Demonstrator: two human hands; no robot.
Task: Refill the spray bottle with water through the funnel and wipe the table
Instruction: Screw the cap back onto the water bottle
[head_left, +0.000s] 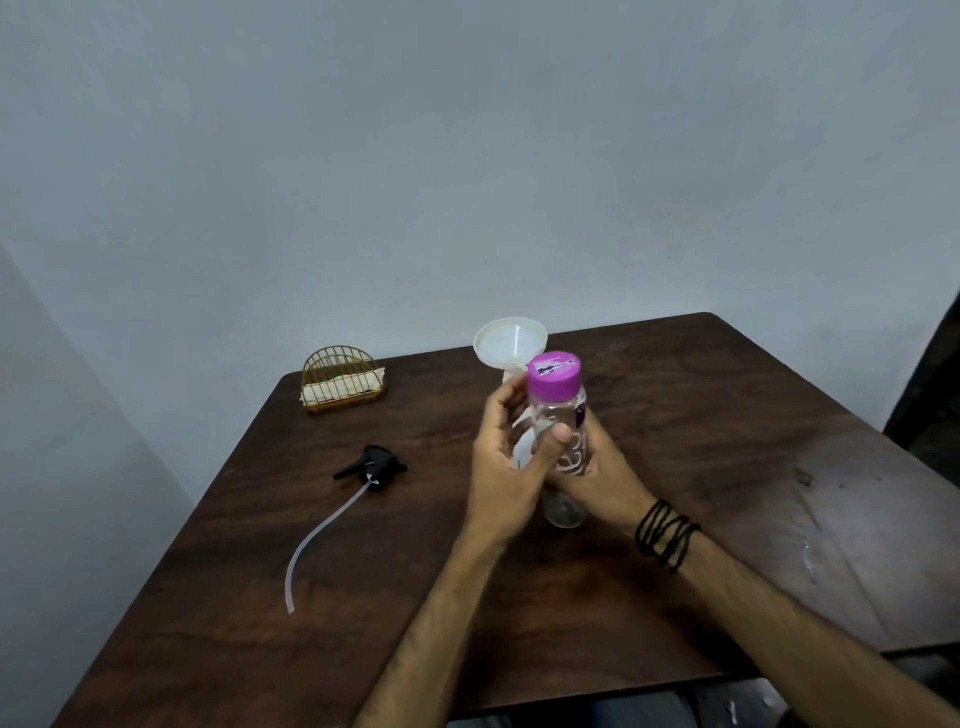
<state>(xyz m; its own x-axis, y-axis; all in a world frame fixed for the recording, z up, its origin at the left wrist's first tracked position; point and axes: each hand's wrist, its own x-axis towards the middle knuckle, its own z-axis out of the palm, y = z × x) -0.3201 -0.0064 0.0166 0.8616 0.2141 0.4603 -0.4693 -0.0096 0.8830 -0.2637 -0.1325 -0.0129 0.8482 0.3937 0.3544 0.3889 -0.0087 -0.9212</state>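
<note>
Purple-capped bottle (558, 415) between both hands' fingers (556, 439)

No readable text anywhere

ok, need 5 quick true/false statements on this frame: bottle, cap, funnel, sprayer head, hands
1. The purple cap is on the clear bottle. True.
2. The black sprayer head is screwed onto a bottle. False: it lies loose on the table, left of the hands, its tube trailing toward the near edge.
3. The white funnel stands behind the clear bottle. True.
4. Only the left hand is on the clear bottle. False: the right hand has a grip on it too.
5. The gold wire holder sits at the table's far right corner. False: it sits at the far left corner.
</note>
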